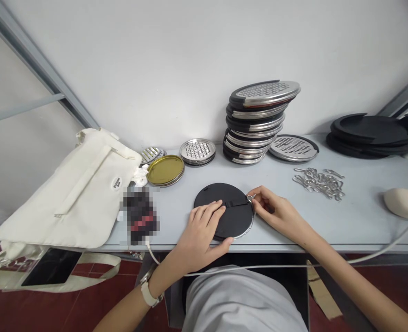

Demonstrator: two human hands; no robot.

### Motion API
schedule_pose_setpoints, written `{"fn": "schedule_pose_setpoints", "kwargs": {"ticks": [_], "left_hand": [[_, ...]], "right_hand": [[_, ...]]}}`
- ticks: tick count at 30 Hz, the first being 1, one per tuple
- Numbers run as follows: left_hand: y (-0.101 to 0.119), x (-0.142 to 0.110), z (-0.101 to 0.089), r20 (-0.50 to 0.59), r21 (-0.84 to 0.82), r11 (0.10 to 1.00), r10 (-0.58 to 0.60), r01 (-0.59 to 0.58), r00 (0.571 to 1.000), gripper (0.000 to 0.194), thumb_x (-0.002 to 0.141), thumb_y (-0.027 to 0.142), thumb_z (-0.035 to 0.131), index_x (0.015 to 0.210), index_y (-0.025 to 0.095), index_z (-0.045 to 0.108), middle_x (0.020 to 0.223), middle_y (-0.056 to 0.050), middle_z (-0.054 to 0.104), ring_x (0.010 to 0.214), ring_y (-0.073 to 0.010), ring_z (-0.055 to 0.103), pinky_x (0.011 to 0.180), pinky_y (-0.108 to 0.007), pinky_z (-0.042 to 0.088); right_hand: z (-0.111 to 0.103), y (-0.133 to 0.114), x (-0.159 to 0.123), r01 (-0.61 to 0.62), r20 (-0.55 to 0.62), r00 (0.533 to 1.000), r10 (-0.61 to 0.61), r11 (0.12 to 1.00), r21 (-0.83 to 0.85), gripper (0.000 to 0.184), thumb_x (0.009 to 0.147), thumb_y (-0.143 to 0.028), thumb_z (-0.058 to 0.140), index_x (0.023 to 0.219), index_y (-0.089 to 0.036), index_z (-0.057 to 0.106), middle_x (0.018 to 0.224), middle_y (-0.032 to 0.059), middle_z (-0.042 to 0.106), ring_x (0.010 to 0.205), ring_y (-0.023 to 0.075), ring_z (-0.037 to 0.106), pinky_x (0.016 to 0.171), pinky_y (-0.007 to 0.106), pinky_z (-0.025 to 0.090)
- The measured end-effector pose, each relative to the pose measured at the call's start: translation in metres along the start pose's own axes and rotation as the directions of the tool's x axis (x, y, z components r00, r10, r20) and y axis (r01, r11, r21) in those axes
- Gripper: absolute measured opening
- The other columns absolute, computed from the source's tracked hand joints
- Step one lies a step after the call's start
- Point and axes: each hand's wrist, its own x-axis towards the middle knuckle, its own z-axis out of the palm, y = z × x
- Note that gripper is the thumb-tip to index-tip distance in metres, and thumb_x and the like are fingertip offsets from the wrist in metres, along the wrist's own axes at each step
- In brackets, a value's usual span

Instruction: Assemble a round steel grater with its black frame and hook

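Right hand (271, 210) is pinching, thumb opposing index, other fingers curling behind the grip. Right forearm (349, 272) is angling back toward the body, near right of the grip. Left hand (200, 235) is lying flat left of the grip, palm down, thumb splaying nearside. Left forearm (123, 312) is running off near left.

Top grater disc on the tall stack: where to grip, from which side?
Best bet: pinch the right rim of the top grater disc, coming from the right, thumb above, fingers below. That rim juts past the disc beneath, leaving room under it. The stack shifts rightward toward its top, so probably steady it with the other hand.
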Motion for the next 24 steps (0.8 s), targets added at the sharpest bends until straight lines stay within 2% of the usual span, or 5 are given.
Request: {"fn": "schedule_pose_setpoints", "kwargs": {"ticks": [7,11,24], "left_hand": [[0.0004,0.0003,0.0,-0.005,0.0,1.0,0.001,-0.001,1.0,0.055,0.09,0.037,0.054,0.139,0.019,0.036,0.147,-0.011,0.037,0.132,-0.0267,0.035,0.108,-0.045,0.028],[0.0005,-0.0001,-0.0003,-0.007,0.001,1.0,-0.004,0.004,1.0,0.054,0.09,0.037,0.054,0.139,0.019,0.036,0.147,-0.012,0.037,0.132,-0.0267,0.035,0.108,-0.045,0.028],[0.0007,0.0001,-0.0003,-0.012,-0.005,1.0,-0.001,0.001,1.0,0.055,0.09,0.038,0.054,0.139,0.02,0.036,0.146,-0.012,0.038,0.131,-0.0275,0.036,0.107,-0.046,0.028]], "right_hand": [[0.0002,0.0017,0.0009,-0.014,-0.045,0.999,0.014,1.0,-0.006,0.02,0.095,-0.039,0.045,0.101,-0.022,0.054,0.068,-0.0007,0.058,0.059,0.0148,0.052,0.056,0.027,0.042],[0.0003,0.0003,0.001,0.001,-0.018,1.0,-0.001,1.0,0.014,0.022,0.096,-0.039,0.042,0.105,-0.023,0.053,0.072,0.0006,0.061,0.063,0.0158,0.054,0.059,0.028,0.044],[0.0008,0.0043,0.0017,-0.003,-0.064,0.998,0.003,1.0,0.0,0.027,0.095,-0.043,0.043,0.107,-0.022,0.054,0.071,0.0014,0.059,0.063,0.0167,0.054,0.059,0.028,0.045]]}}
